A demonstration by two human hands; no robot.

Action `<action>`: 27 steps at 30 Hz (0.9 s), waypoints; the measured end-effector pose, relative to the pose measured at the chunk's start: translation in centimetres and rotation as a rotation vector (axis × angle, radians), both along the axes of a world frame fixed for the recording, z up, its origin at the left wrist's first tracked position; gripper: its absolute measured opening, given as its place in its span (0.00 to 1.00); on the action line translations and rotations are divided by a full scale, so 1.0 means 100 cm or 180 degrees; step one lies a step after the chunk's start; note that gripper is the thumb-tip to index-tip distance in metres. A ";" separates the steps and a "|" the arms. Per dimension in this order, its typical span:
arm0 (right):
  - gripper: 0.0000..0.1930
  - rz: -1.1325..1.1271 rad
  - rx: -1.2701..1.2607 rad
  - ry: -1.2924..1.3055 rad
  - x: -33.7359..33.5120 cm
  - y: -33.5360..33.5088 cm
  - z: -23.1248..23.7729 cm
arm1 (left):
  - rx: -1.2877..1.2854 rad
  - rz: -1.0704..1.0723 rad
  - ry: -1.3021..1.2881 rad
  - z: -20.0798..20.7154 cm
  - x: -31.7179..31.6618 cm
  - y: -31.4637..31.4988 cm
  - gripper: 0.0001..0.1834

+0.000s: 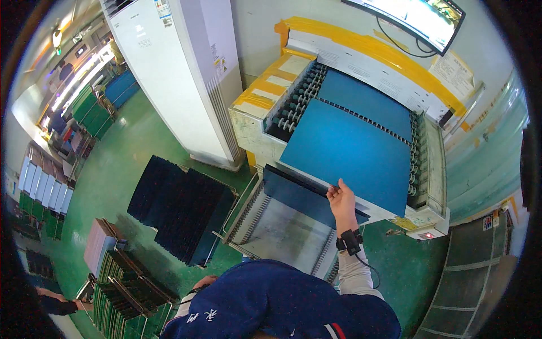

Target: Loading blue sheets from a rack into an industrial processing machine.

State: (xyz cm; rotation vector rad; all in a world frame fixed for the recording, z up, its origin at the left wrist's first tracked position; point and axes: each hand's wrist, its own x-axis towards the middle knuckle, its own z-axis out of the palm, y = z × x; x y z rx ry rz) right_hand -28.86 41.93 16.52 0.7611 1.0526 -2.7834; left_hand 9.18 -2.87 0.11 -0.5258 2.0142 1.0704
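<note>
My right hand [341,201] is at the front edge of a blue flat panel [350,148] on the roller conveyor. Its fingers are loosely bent and apart, with one tip over the panel's edge; whether they touch it, I cannot tell. Below this hand, dark panels [296,195] stand upright at the far end of a slotted metal rack [276,229]. Low beside my body, my left hand [206,281] shows only in part, its fingers hidden by my dark blue top.
A second blue panel [364,96] lies farther back on the conveyor [437,169]. Left of the slotted rack stands a stack of dark panels [180,209]. Beyond it rises a tall white cabinet [169,73]. Green panels [116,299] fill racks at lower left, near another person's arm [62,302].
</note>
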 end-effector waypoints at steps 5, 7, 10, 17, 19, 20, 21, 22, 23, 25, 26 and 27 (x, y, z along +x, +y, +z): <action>0.09 0.0055 0.0040 0.0025 -0.003 -0.002 0.003 | -0.0003 0.0025 0.0001 0.000 0.001 0.001 0.20; 0.09 0.0047 0.0047 0.0014 -0.003 -0.001 0.003 | 0.0001 0.0022 0.0001 0.000 0.000 0.002 0.20; 0.09 0.0058 0.0030 0.0019 -0.005 0.000 0.001 | 0.0002 0.0029 -0.0008 0.000 0.000 0.002 0.20; 0.11 0.0119 0.0111 0.0096 -0.006 0.005 -0.002 | -0.0002 0.0001 -0.0022 -0.001 -0.003 0.000 0.20; 0.10 0.0165 0.0092 0.0095 -0.008 0.003 -0.002 | -0.0012 0.0032 -0.0020 0.001 0.001 0.000 0.20; 0.10 0.0201 0.0077 0.0096 -0.011 0.004 -0.006 | -0.0019 0.0042 -0.0022 0.002 0.002 0.001 0.20; 0.09 0.0225 0.0066 0.0093 -0.012 0.005 -0.007 | -0.0026 0.0035 -0.0023 0.002 0.002 0.000 0.20; 0.09 0.0203 0.0043 0.0084 -0.012 0.006 -0.008 | -0.0029 0.0043 -0.0031 0.002 0.002 -0.001 0.20; 0.09 0.0182 0.0020 0.0075 -0.013 0.007 -0.009 | -0.0030 0.0039 -0.0030 0.002 0.002 0.000 0.20; 0.09 0.0179 0.0009 0.0070 -0.013 0.007 -0.008 | -0.0024 0.0043 -0.0035 0.002 0.002 -0.001 0.20; 0.10 0.0198 0.0019 0.0074 -0.013 0.008 -0.007 | -0.0026 0.0046 -0.0035 0.002 0.002 0.000 0.20; 0.10 0.0221 0.0028 0.0078 -0.013 0.007 -0.005 | -0.0030 0.0052 -0.0039 0.002 0.003 0.000 0.20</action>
